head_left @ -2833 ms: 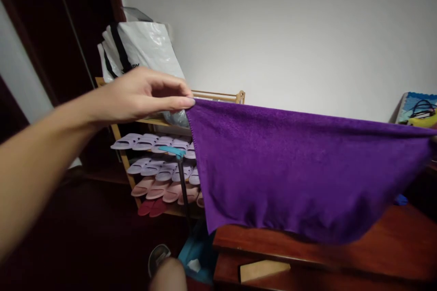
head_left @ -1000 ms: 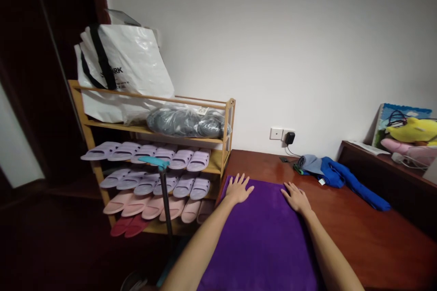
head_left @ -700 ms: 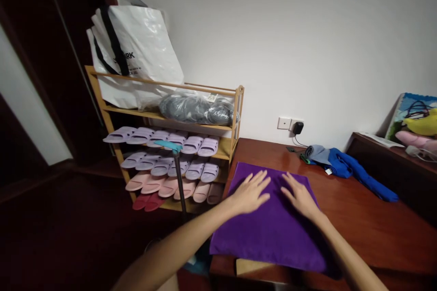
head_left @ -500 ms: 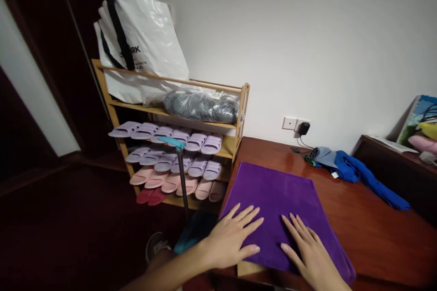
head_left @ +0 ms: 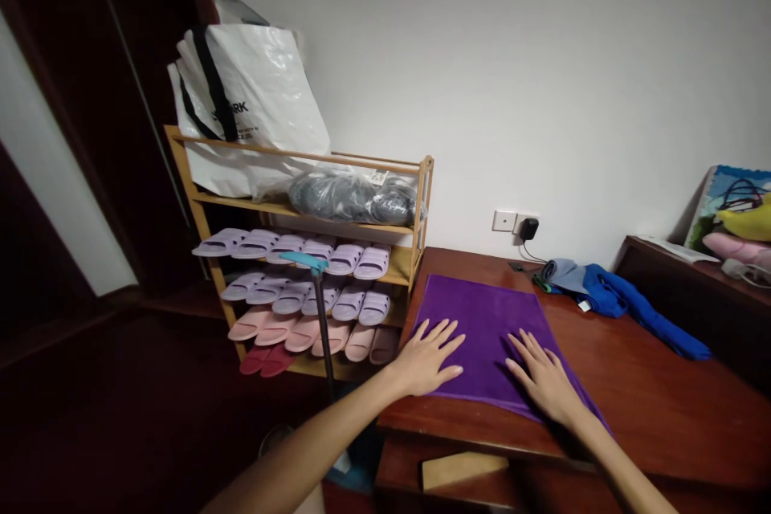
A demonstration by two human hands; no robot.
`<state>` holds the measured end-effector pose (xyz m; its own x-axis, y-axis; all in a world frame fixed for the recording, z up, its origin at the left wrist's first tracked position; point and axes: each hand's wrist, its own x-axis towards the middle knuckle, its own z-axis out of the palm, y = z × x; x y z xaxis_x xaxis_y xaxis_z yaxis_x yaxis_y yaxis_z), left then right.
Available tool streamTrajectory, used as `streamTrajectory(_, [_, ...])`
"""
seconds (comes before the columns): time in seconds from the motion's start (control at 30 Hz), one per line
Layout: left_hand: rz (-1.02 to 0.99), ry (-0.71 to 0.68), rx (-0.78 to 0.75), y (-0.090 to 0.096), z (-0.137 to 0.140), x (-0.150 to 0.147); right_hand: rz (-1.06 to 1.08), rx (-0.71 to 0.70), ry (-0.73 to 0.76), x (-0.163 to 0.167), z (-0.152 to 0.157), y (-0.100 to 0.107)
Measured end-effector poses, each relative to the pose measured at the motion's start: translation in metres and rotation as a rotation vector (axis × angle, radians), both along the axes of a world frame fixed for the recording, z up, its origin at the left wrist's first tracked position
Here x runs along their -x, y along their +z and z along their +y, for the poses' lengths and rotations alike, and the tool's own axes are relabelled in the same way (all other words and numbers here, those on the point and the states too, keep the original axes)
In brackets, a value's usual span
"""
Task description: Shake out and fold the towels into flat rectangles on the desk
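A purple cloth [head_left: 482, 313] lies spread flat on the reddish-brown wooden table [head_left: 650, 409], several thin layers showing at its near edge. On its left side rests my left hand [head_left: 426, 360], palm down with the fingers spread. My right hand [head_left: 545, 377] lies on the right part of the cloth, its fingers stretched forward and slightly apart. Neither hand grips anything. Between the two hands a strip of smooth purple fabric shows.
Left of the table stands a wooden shoe rack [head_left: 425, 209] with rows of slippers [head_left: 346, 257] and a white bag [head_left: 259, 88]. A blue-topped pole [head_left: 322, 313] leans before it. Blue and grey cloths [head_left: 608, 289] lie at the table's back right, near a plugged-in charger [head_left: 528, 230].
Both hands and the purple cloth have shifted away from me, toward the wall. The table's front edge now shows in front of the cloth. The camera view has tilted slightly.
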<state>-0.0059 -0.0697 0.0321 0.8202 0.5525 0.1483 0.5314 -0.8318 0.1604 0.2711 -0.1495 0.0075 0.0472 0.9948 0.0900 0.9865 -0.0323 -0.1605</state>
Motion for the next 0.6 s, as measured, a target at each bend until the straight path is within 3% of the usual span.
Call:
streamTrajectory(0.23, [-0.012,0.040,0.053,-0.010,-0.015,0.027,-0.102,-0.026,-0.102,-0.038,-0.053,-0.037])
streamTrajectory(0.33, [0.001,0.043,0.063,-0.008,-0.016,0.031,-0.099,-0.021,-0.136,-0.057,-0.068,-0.044])
streamTrajectory(0.47, [0.002,0.064,0.049,-0.001,-0.014,0.016,-0.085,0.014,-0.150,-0.066,-0.058,-0.024])
streamTrajectory(0.6, [-0.099,0.120,-0.046,-0.001,0.002,-0.014,-0.029,-0.171,-0.187,-0.044,-0.015,0.009])
